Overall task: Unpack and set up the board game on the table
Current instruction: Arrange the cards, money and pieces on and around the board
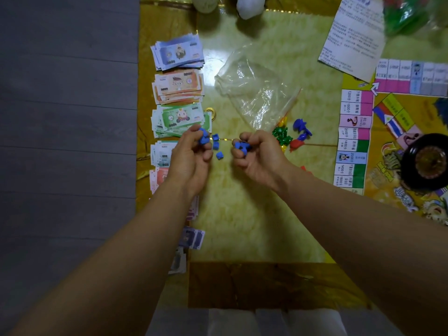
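Left hand: fingers curled round several blue pieces, over the tabletop. Right hand: apart from the left, also gripping a cluster of blue pieces. Loose blue pieces: on the tabletop between the hands. Play money stacks: in a column at left. Clear plastic bag: beyond the hands. Mixed coloured tokens: beside the bag. Game board: at right, bearing a black round spinner and a printed sheet.

The left forearm and right forearm are bare — pale grey cloth below, perhaps clothing.
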Tool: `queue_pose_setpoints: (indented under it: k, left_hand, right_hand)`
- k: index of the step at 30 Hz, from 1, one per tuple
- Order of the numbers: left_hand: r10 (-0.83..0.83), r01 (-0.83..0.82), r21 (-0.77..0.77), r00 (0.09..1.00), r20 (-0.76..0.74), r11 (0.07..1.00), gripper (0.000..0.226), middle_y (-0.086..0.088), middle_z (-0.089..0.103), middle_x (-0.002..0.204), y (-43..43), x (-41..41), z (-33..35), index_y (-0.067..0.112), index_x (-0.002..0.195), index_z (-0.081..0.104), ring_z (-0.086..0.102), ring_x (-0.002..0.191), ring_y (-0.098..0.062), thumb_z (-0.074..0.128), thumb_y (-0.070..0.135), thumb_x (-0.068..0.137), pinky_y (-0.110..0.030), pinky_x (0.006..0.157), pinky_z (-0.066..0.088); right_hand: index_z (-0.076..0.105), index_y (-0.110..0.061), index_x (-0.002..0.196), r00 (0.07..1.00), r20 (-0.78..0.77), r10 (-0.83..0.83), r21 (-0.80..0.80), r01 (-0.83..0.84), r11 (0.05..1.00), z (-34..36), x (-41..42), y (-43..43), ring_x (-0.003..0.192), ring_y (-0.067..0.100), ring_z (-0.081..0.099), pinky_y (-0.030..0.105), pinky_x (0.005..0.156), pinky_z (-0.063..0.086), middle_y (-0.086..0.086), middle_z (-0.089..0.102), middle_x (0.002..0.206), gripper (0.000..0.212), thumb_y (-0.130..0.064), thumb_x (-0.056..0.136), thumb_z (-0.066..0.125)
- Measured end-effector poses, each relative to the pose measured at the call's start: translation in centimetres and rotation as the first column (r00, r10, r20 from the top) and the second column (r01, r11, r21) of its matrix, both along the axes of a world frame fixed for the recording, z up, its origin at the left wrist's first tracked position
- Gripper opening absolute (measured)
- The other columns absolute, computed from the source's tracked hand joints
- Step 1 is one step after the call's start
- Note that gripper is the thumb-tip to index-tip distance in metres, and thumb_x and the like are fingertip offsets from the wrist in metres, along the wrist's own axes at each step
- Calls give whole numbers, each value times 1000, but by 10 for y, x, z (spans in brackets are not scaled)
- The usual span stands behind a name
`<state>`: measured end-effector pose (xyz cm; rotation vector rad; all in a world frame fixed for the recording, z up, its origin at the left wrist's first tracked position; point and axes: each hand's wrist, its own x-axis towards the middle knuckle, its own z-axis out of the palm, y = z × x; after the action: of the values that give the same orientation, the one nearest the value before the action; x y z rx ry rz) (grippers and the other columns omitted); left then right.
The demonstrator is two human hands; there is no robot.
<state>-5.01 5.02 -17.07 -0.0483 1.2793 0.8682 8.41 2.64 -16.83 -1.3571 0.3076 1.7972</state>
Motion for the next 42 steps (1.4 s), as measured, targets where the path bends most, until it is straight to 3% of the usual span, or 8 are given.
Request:
queue_pose_setpoints:
  k: [7,12,19,25,29,34,38,42]
  left_hand:
    - [-19,21,-9,984,178,1000,6,3,40,57,-12,-10,-2,18,70,39,25,41,-10,36,15,74,-21,38,12]
    - [-149,150,-32,989,20,988,50,6,27,46,-9,-20,-6,21,54,30,20,36,-9,37,37,101,-22,36,10]
    - [-263,269,-34,896,-357,963,42,8,33,44,-4,-27,-5,17,67,40,28,38,-9,40,41,102,-21,40,20]
    - [-502,793,-194,158,-850,578,23,-7,64,94,-12,-23,-10,14,104,59,56,86,-25,43,29,100,-35,71,41]
    - [-435,874,-379,-226,-872,305,26,-9,64,92,-14,-14,-8,14,116,46,58,88,-34,43,35,101,-35,61,33]
    - [-426,827,-524,-407,-808,204,36,-14,66,102,-11,-4,-14,10,124,39,59,97,-37,45,35,100,-37,65,35]
    - [-478,885,-377,-215,-852,273,26,-9,64,93,-8,-9,-15,11,114,47,57,88,-33,42,33,101,-37,65,36]
    - [-512,573,-34,702,-496,819,24,0,41,58,-2,-14,-12,12,82,53,37,46,-12,35,15,97,-23,44,27]
  right_hand:
    - [43,-13,71,985,64,163,-15,-162,987,-11,1,-9,44,10,31,20,40,14,1,39,62,21,-11,88,31]
    - [46,-10,64,900,323,292,-80,-282,956,-3,-5,-6,47,13,39,17,35,23,6,52,60,27,-1,85,34]
    - [60,-12,75,96,811,577,-349,-712,609,-9,-23,-6,65,20,51,30,58,35,-1,55,65,19,-23,85,49]
    - [50,-23,99,-231,775,588,-530,-744,406,-17,-31,-11,77,19,53,31,62,33,-9,54,80,21,-36,85,59]
    - [55,-19,88,10,818,576,-381,-740,554,-20,-19,-12,73,19,55,35,63,41,-4,59,74,13,-31,87,52]
    - [51,-13,58,534,660,529,-88,-644,760,-11,-2,2,46,12,37,25,49,31,3,44,52,29,-20,79,32]
    - [50,-8,56,719,517,464,-36,-524,851,-2,-2,13,43,15,36,18,39,29,7,48,53,43,-19,92,28]
    - [49,-12,50,613,603,511,-82,-589,804,-6,-10,17,43,12,39,20,46,34,12,50,59,50,-30,97,44]
